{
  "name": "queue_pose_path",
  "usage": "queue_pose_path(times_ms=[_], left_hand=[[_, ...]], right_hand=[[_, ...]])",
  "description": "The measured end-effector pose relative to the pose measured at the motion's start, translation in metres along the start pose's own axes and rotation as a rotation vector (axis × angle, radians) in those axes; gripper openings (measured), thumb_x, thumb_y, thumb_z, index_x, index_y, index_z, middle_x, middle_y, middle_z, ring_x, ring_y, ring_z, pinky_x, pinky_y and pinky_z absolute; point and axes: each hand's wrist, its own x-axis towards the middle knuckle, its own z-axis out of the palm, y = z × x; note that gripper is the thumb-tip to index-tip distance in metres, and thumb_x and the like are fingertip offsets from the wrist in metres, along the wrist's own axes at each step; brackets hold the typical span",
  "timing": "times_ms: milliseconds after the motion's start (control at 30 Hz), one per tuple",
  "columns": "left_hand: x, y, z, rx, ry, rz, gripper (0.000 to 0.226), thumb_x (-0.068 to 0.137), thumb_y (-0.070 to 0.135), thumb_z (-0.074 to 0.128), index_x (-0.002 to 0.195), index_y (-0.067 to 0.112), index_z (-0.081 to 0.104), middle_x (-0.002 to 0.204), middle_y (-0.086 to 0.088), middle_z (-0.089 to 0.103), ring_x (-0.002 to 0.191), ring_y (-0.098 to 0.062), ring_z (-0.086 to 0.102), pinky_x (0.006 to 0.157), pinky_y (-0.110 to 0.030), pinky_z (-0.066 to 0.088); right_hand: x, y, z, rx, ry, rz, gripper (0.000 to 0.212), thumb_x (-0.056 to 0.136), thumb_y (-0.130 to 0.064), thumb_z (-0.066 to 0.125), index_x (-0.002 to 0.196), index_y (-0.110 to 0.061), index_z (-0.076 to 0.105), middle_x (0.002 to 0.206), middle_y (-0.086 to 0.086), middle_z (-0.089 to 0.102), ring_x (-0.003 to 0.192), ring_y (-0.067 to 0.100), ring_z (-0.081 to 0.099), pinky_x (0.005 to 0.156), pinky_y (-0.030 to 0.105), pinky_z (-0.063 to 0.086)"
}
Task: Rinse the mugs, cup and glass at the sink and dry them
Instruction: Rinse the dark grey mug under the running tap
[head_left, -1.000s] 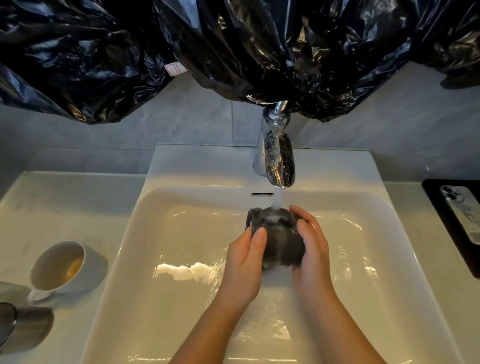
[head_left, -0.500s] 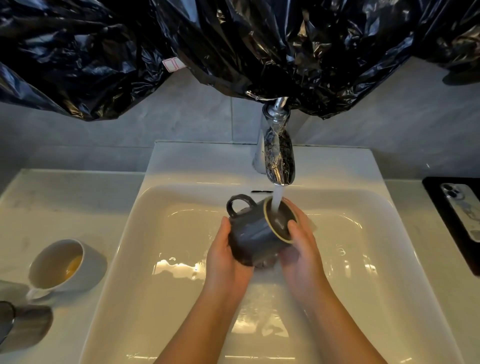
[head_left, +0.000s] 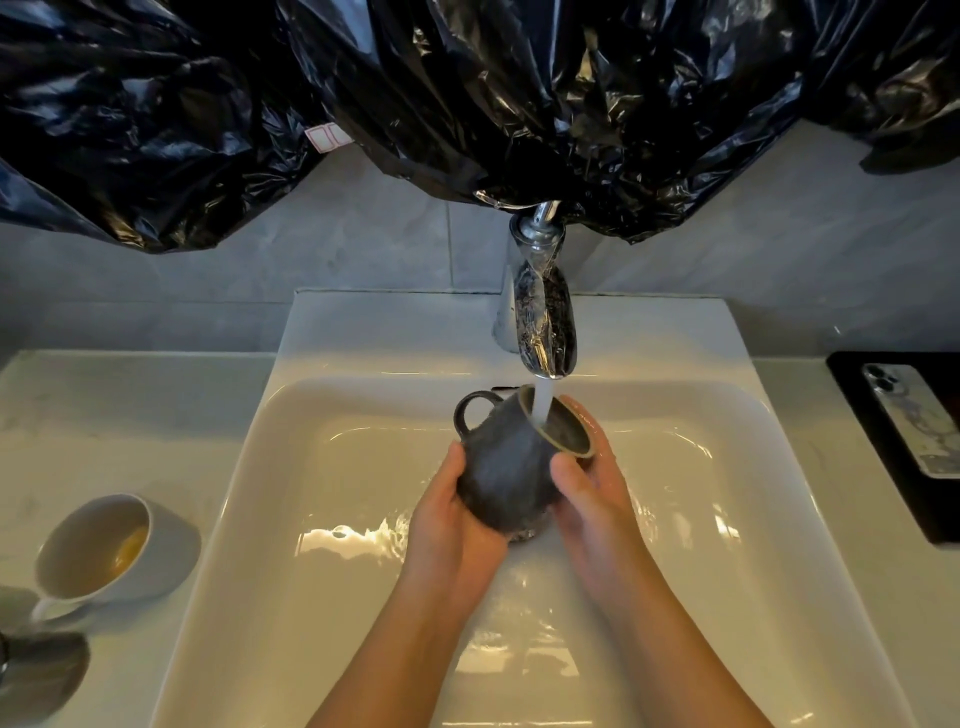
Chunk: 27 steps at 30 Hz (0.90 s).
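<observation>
While my left hand (head_left: 452, 525) and right hand (head_left: 592, 493) clasp the dark mug (head_left: 498, 467), tilted under the tap (head_left: 545, 322) stream over the sink (head_left: 311, 467), I judge the white cup (head_left: 104, 551) and grey vessel (head_left: 41, 670) unrinsed, nothing dried.

The faucet (head_left: 543, 322) overhangs the basin (head_left: 322, 467) at upper centre; bare basin floor lies open left and right of it.
</observation>
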Motion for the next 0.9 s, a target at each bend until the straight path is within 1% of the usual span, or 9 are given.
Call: queue_pose_path(times_ms=[100,167,267,400,533,667,733,800,900], left_hand=[[0.006,0.001,-0.01,-0.084,0.099,-0.026,0.052,0.1,0.039,0.035,0.129,0.002,0.057,0.127,-0.024,0.061,0.125,-0.035,0.053,0.109,-0.047,0.037],[0.008,0.001,-0.013,-0.095,0.139,-0.022,0.05,0.099,0.04,0.038,0.126,0.004,0.06,0.127,-0.023,0.061,0.127,-0.036,0.051,0.112,-0.049,0.032],[0.006,0.002,-0.011,-0.057,0.13,0.007,0.048,0.099,0.037,0.038,0.123,0.003,0.062,0.125,-0.022,0.063,0.121,-0.035,0.056,0.109,-0.048,0.037],[-0.003,0.003,-0.002,0.076,0.015,0.054,0.044,0.099,0.031,0.036,0.124,0.002,0.059,0.119,-0.022,0.065,0.105,-0.03,0.064,0.09,-0.042,0.049],[-0.006,0.002,0.004,0.169,-0.13,0.062,0.044,0.092,0.028,0.048,0.129,0.006,0.056,0.128,-0.02,0.061,0.118,-0.032,0.059,0.1,-0.044,0.044],[-0.007,0.001,0.0,0.341,-0.212,0.145,0.046,0.085,0.027,0.056,0.125,0.006,0.061,0.127,-0.022,0.061,0.118,-0.037,0.055,0.097,-0.047,0.042],[-0.01,0.0,-0.001,0.509,-0.248,0.214,0.049,0.08,0.029,0.061,0.124,0.006,0.062,0.122,-0.023,0.063,0.116,-0.039,0.057,0.098,-0.047,0.043],[-0.012,-0.001,-0.001,0.653,-0.259,0.256,0.042,0.082,0.028,0.061,0.12,0.01,0.065,0.115,-0.017,0.068,0.113,-0.034,0.061,0.098,-0.046,0.045],[-0.012,0.006,0.001,0.656,-0.193,0.287,0.036,0.089,0.033,0.051,0.111,0.013,0.07,0.107,-0.011,0.072,0.106,-0.026,0.066,0.09,-0.041,0.052]], right_hand=[[-0.002,0.002,0.003,-0.065,-0.042,-0.033,0.069,0.061,-0.031,0.079,0.125,-0.043,0.057,0.126,-0.007,0.066,0.119,0.014,0.061,0.091,0.03,0.052],[-0.002,0.003,0.005,-0.075,-0.058,-0.048,0.068,0.058,-0.026,0.08,0.119,-0.048,0.06,0.124,-0.006,0.067,0.117,0.015,0.063,0.088,0.027,0.053],[-0.002,0.001,0.004,-0.066,-0.047,-0.075,0.07,0.058,-0.024,0.079,0.123,-0.039,0.058,0.121,-0.007,0.068,0.115,0.013,0.063,0.087,0.026,0.053],[-0.002,-0.003,-0.002,0.061,-0.026,-0.055,0.071,0.066,-0.031,0.078,0.133,-0.025,0.054,0.129,0.004,0.064,0.122,0.022,0.059,0.094,0.035,0.049],[0.001,-0.006,-0.005,0.264,-0.032,0.02,0.087,0.069,-0.046,0.083,0.14,-0.01,0.048,0.137,0.018,0.056,0.128,0.032,0.054,0.095,0.036,0.051],[0.004,-0.006,-0.007,0.373,-0.046,0.079,0.078,0.079,-0.049,0.073,0.14,-0.007,0.048,0.14,0.023,0.052,0.131,0.037,0.05,0.098,0.041,0.049],[0.004,-0.005,-0.007,0.387,-0.058,0.078,0.073,0.084,-0.045,0.068,0.141,-0.004,0.046,0.141,0.026,0.05,0.132,0.04,0.048,0.101,0.044,0.047],[0.005,-0.005,-0.007,0.388,-0.045,0.08,0.075,0.083,-0.045,0.069,0.142,-0.004,0.045,0.141,0.027,0.049,0.131,0.04,0.048,0.1,0.044,0.048],[0.004,-0.003,-0.009,0.291,-0.002,0.097,0.085,0.075,-0.049,0.076,0.145,-0.013,0.043,0.142,0.023,0.049,0.13,0.039,0.051,0.102,0.053,0.047]])
